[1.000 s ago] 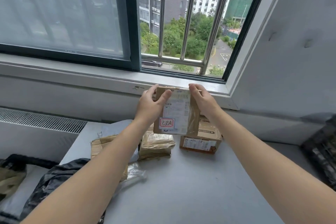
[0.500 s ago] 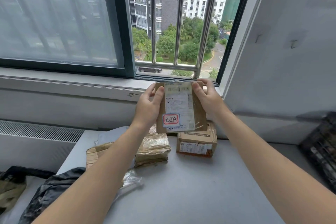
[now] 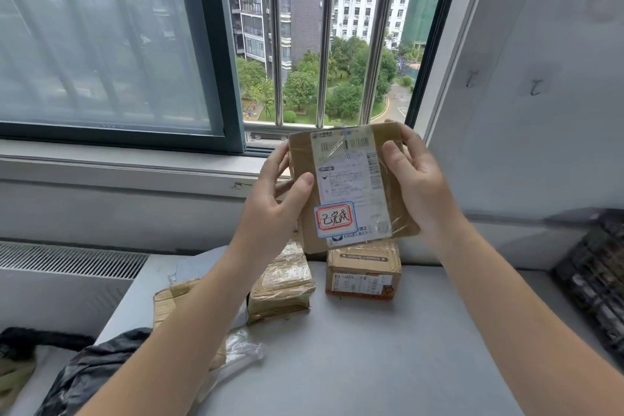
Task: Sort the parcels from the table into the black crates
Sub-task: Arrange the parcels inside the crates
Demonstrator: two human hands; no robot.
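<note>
A flat brown parcel (image 3: 351, 186) with a white shipping label and a red-bordered sticker is held upright above the table in front of the window. My left hand (image 3: 273, 209) grips its left edge, thumb on the front. My right hand (image 3: 415, 179) grips its right edge, thumb on the label. Below it on the grey table (image 3: 354, 358) sit a small cardboard box (image 3: 363, 275), a tape-wrapped brown parcel (image 3: 282, 284) and another brown parcel (image 3: 172, 300) partly hidden by my left forearm. A black crate (image 3: 597, 277) shows at the right edge.
A black plastic bag (image 3: 87, 371) and a clear plastic wrapper (image 3: 241, 351) lie at the table's near left. A radiator grille (image 3: 67, 260) runs along the left wall under the window sill. A white wall closes the right side.
Both hands have lifted the flat parcel higher and closer to me, with its label turned more squarely to the camera. The view has tilted upward and rightward.
</note>
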